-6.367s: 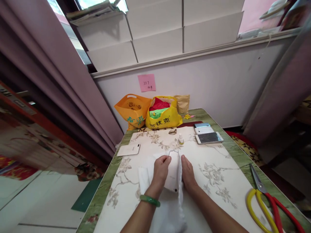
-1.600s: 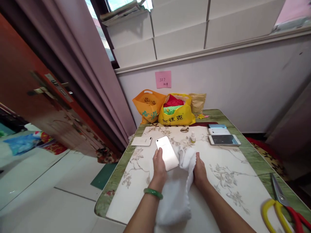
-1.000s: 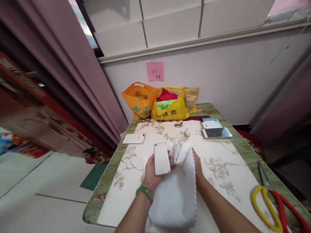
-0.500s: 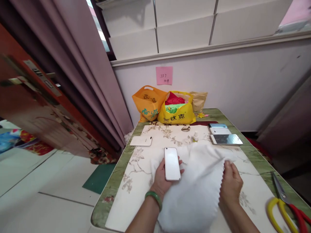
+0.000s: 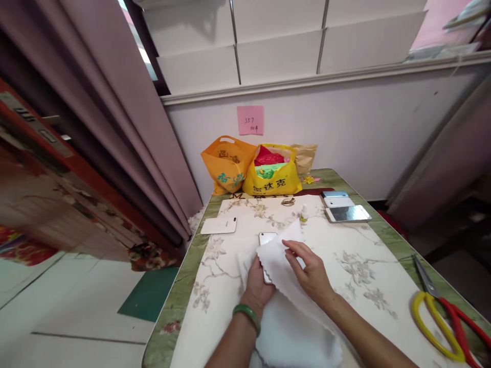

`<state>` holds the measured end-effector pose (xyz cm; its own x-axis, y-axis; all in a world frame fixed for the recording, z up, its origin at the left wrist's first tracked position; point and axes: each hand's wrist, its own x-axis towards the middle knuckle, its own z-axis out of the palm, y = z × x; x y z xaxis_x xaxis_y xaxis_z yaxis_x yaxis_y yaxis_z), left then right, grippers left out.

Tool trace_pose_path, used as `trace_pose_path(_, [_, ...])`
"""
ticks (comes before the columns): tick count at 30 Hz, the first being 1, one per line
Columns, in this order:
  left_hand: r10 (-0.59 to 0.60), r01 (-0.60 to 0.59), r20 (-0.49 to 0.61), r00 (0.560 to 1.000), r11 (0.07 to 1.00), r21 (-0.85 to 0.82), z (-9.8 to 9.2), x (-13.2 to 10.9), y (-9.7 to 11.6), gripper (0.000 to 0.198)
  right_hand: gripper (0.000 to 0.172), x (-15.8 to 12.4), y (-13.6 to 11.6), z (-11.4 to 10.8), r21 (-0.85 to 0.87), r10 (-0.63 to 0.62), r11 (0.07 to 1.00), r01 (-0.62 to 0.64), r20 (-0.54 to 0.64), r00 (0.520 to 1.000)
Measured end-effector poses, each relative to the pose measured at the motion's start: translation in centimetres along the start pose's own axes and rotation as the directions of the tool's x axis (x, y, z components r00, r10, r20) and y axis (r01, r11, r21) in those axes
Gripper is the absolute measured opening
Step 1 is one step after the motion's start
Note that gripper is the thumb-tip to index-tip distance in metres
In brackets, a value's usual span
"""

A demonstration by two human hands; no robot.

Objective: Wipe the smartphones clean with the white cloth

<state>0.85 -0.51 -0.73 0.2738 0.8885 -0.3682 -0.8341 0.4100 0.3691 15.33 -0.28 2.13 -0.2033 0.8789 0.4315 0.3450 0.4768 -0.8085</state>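
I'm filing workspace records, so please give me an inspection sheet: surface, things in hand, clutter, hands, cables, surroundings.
Surface: green table, largely covered by a flowered mat.
Things in hand: white phone, partly covered by a white cloth.
Clutter: scissors, small bottle, orange bag, yellow bag, brown packet, other phones.
Hands: left hand holds the phone; right hand touches the cloth.
Cables: nothing seen on the table.
Surroundings: curtain and door at left; pink note on the wall.

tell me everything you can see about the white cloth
The white cloth looks soft and fleecy, with a scalloped edge. It is loosely folded: one flap covers part of the phone, and the right hand touches this flap. The rest spreads nearer the camera, beside the left hand, which holds the phone.
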Motion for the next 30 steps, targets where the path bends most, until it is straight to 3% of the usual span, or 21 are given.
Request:
trace_pose_path(2, [0.024, -0.025, -0.027, 0.999, 1.000, -0.010, -0.3, 0.2, -0.1, 0.041, 0.036, -0.4, 0.7, 0.4, -0.149, -0.154, 0.974, 0.170, 0.113, 0.982])
trace_pose_path(4, [0.047, -0.048, -0.064, 0.997, 0.999, -0.006, -0.9, 0.5, -0.2, 0.037, 0.041, -1.0, 1.4, 0.7, -0.214, -0.246, 0.921, 0.327, 0.335, 0.910])
trace_pose_path(6, [0.069, -0.068, -0.100, 0.993, 0.998, 0.013, -1.4, 0.6, -0.3, 0.033, 0.049, -1.5, 1.9, 1.0, -0.223, -0.262, 0.876, 0.428, 0.524, 0.810])
trace_pose_path(8, [0.087, -0.083, -0.118, 0.989, 0.996, 0.034, -1.5, 0.6, -0.2, 0.031, 0.059, -1.4, 2.1, 1.4, -0.247, -0.239, 0.848, 0.470, 0.614, 0.753])
trace_pose_path(10, [0.083, -0.079, -0.092, 0.992, 0.995, 0.053, -1.2, 0.4, 0.1, 0.032, 0.067, -0.7, 2.3, 2.0, -0.313, -0.199, 0.826, 0.469, 0.616, 0.762])
trace_pose_path(15, [-0.056, 0.052, 0.025, 0.998, 0.989, 0.138, -0.1, -0.3, 0.7, 0.047, 0.071, 1.9, 3.1, 3.3, -0.541, -0.064, 0.774, 0.328, 0.449, 0.891])
trace_pose_path(18, [-0.060, 0.055, 0.030, 0.998, 0.987, 0.149, -0.3, -0.5, 0.6, 0.050, 0.072, 1.5, 3.1, 3.3, -0.607, -0.030, 0.750, 0.261, 0.363, 0.931])
trace_pose_path(21, [-0.008, 0.005, 0.030, 1.000, 0.996, 0.089, -0.9, -0.4, 0.4, 0.048, 0.079, -1.1, 1.9, 2.3, -0.546, -0.080, 0.765, 0.343, 0.448, 0.891])
trace_pose_path(26, [-0.044, 0.045, -0.027, 0.999, 0.998, 0.032, -1.7, 0.3, 0.3, 0.052, 0.082, -4.2, -0.4, 0.0, -0.323, -0.177, 0.814, 0.483, 0.654, 0.736])
trace_pose_path(28, [-0.045, 0.047, -0.054, 0.998, 0.998, 0.035, -1.6, 0.4, 0.4, 0.049, 0.075, -3.5, -0.5, -0.1, -0.296, -0.198, 0.817, 0.495, 0.662, 0.723])
trace_pose_path(30, [-0.011, 0.013, -0.059, 0.998, 0.999, 0.032, -1.4, 0.3, 0.5, 0.042, 0.069, -2.0, 0.0, 0.3, -0.325, -0.199, 0.809, 0.490, 0.632, 0.749])
